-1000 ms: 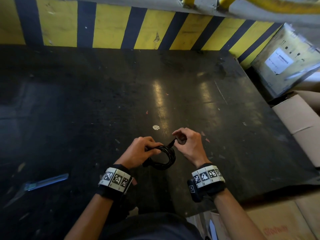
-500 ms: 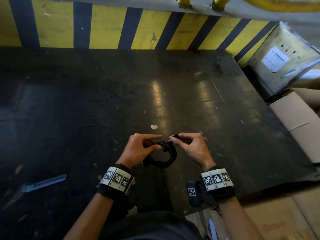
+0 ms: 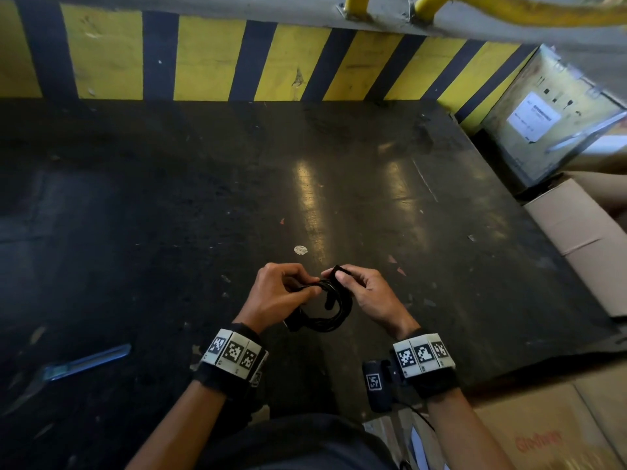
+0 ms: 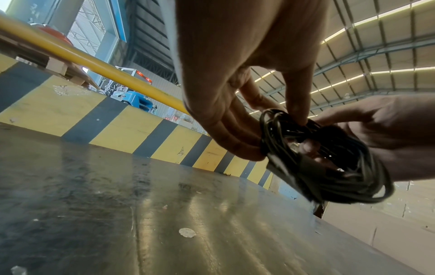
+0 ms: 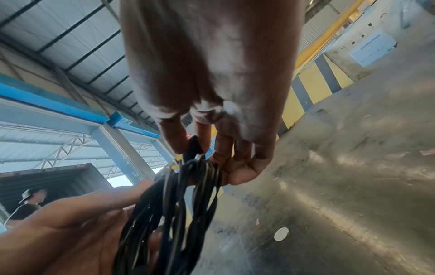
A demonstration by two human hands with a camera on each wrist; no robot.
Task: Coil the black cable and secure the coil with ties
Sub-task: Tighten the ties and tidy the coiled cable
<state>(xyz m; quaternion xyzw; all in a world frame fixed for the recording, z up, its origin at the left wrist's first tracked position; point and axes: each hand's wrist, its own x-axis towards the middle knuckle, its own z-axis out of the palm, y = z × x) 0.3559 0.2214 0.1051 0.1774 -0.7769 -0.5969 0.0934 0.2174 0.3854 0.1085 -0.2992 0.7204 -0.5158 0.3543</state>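
A small coil of black cable (image 3: 330, 312) hangs in the air between my two hands, just above the near part of the dark table (image 3: 237, 198). My left hand (image 3: 281, 293) pinches the top of the coil (image 4: 329, 158) between thumb and curled fingers. My right hand (image 3: 363, 293) pinches a short black tie strap (image 3: 337, 271) that stands up from the coil's top, thumb and forefinger closed on it (image 5: 194, 147). The coil's strands (image 5: 169, 214) run down past the left palm. How far the strap goes round the bundle is hidden by the fingers.
A blue-handled tool (image 3: 88, 362) lies on the table at the near left. A small white disc (image 3: 299, 250) sits just beyond the hands. Cardboard boxes (image 3: 576, 239) stand off the right edge. A yellow-and-black striped wall (image 3: 237, 59) bounds the far side. A person (image 5: 30, 202) stands far off.
The right hand has swung in closer to the left, bringing the strap end from out beyond the coil down onto its top. The left hand keeps its hold on the coil.
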